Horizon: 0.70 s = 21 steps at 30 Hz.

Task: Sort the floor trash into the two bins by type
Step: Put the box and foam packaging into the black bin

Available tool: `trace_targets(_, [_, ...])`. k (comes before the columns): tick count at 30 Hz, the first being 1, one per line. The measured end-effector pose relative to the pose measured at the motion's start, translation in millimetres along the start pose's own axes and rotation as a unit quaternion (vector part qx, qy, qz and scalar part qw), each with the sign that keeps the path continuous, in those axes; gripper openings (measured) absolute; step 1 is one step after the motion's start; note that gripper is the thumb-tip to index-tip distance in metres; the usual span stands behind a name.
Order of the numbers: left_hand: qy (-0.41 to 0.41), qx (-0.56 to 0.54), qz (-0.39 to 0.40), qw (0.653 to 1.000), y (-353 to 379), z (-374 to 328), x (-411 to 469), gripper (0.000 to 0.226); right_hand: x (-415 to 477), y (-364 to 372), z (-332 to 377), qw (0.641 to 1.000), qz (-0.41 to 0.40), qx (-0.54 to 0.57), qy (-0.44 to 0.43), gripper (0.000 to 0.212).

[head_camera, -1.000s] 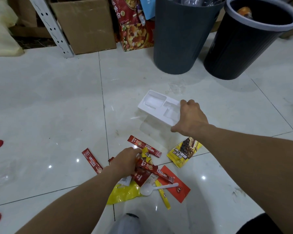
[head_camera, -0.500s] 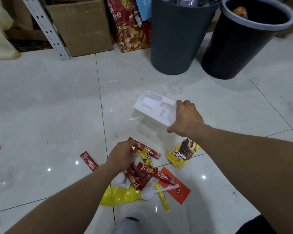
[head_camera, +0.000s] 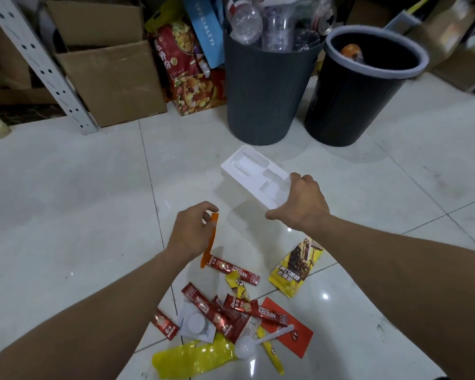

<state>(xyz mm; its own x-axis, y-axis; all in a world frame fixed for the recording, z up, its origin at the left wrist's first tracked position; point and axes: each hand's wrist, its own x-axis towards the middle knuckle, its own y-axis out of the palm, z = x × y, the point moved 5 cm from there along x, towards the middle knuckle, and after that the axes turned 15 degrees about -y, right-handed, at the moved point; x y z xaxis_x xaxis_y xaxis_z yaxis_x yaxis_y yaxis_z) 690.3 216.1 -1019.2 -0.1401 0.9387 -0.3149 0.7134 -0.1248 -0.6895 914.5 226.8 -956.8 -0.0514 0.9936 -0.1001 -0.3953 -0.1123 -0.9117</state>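
Our left hand [head_camera: 192, 231] pinches a thin orange foil sachet strip [head_camera: 210, 239]; our right hand [head_camera: 303, 205] grips, seemingly lifted, a white moulded plastic tray [head_camera: 254, 175].

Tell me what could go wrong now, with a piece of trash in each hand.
The grey bin is heaped with bottles above its rim, so the white tray in the right hand might slide back off if dropped there. The left hand pinches the orange strip only at its top end; it dangles and could slip.
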Motion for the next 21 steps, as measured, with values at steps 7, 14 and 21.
trace_targets(7, [0.012,-0.070,0.010,0.997,-21.3,-56.9,24.5,0.021,9.4,-52.5,-16.2,0.996,-0.072,0.011,0.047,0.084])
trace_targets(14, [0.030,-0.077,0.038,0.996,3.4,-135.3,49.1,0.024,25.0,-116.7,-61.9,0.985,-0.131,0.008,0.112,0.085])
trace_targets(21, [0.069,-0.079,0.069,0.992,42.1,-225.3,76.9,0.023,60.5,-162.5,-123.0,0.972,-0.163,0.022,0.168,0.086])
